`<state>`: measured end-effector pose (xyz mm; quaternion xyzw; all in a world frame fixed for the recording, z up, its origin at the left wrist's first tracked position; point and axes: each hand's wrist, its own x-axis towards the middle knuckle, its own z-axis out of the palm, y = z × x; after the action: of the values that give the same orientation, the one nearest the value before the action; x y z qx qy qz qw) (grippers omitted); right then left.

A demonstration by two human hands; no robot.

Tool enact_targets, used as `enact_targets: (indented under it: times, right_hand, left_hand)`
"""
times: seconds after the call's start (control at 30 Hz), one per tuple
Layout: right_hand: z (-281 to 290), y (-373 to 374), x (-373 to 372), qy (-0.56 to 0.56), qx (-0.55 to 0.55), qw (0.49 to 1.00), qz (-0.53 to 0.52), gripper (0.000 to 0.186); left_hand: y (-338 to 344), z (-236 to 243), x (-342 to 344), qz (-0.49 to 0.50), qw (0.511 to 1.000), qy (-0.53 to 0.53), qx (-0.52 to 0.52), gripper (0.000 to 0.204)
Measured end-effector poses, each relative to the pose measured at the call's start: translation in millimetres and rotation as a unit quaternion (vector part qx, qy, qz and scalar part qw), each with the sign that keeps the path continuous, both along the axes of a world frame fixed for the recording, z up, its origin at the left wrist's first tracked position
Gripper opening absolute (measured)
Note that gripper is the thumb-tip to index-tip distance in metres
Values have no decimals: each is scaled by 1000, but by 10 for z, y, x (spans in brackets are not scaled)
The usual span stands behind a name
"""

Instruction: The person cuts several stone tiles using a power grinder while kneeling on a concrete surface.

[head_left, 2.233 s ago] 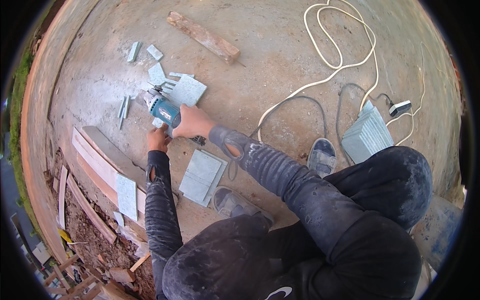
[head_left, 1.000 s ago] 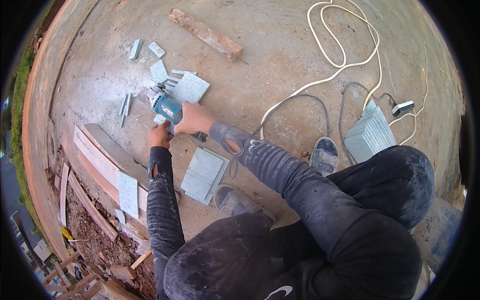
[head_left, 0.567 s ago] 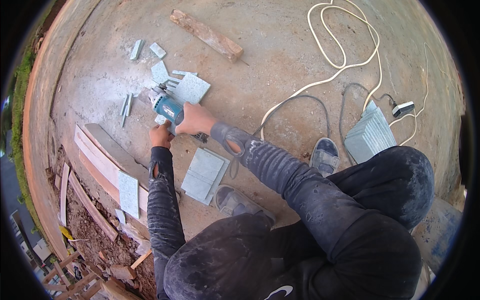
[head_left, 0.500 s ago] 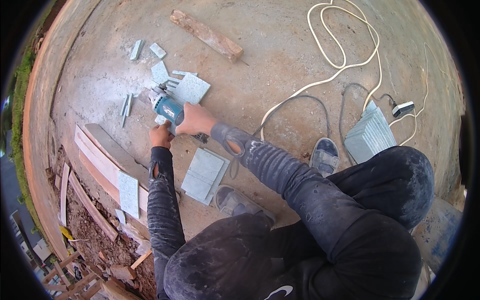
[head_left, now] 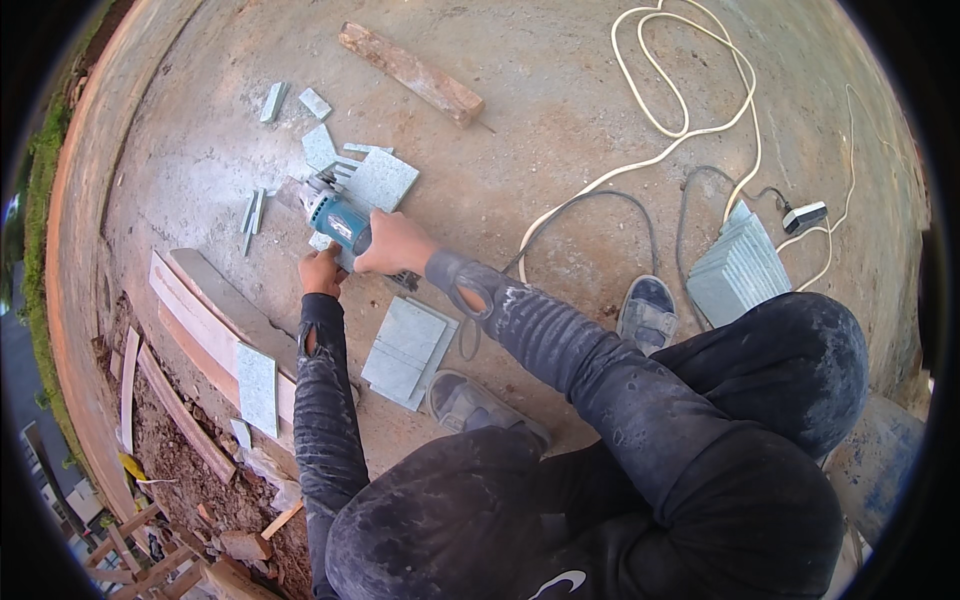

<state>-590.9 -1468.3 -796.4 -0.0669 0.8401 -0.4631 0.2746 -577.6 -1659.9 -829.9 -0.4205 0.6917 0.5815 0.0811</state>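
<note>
My right hand (head_left: 397,243) is wrapped round the rear of a teal angle grinder (head_left: 338,220). The grinder's head points to the far left, over small pieces of grey-green stone tile. Just left of and below the grinder, my left hand (head_left: 319,270) is closed on a tile piece (head_left: 346,259), mostly hidden by the fingers and tool. A squarish cut tile (head_left: 383,178) lies beyond the grinder, with narrow offcuts beside it. Nearer me, two larger tiles (head_left: 405,350) lie overlapped on the ground.
A wooden block (head_left: 410,72) lies at the far side. Cream cable (head_left: 655,160) loops on the right, near a fanned tile stack (head_left: 740,265) and a socket block (head_left: 805,217). Curved boards (head_left: 205,335) and a tile (head_left: 257,390) lie at the left, beside rubble. My shoes flank the overlapped tiles.
My right hand and the grinder have shifted very slightly toward me and to the right. My left hand stays in nearly the same place; the tiles have not visibly moved.
</note>
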Motion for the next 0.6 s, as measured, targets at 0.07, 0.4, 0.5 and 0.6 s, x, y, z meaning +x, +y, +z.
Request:
enact_targets:
  times: [0.07, 0.4, 0.5, 0.6]
  right_hand:
    - [16, 19, 11, -3, -4, 1000, -2, 72]
    - [0, 74, 69, -2, -15, 1000, -7, 71]
    - [0, 94, 74, -11, -13, 1000, 0, 72]
    - [16, 123, 95, -12, -11, 1000, 3, 72]
  left_hand:
    - [-13, -18, 1, -4, 1000, 2, -6, 20]
    - [-66, -80, -3, -6, 1000, -8, -17, 20]
    - [-63, -80, -2, -2, 1000, -1, -4, 20]
    - [-58, -76, -5, -1, 1000, -6, -8, 20]
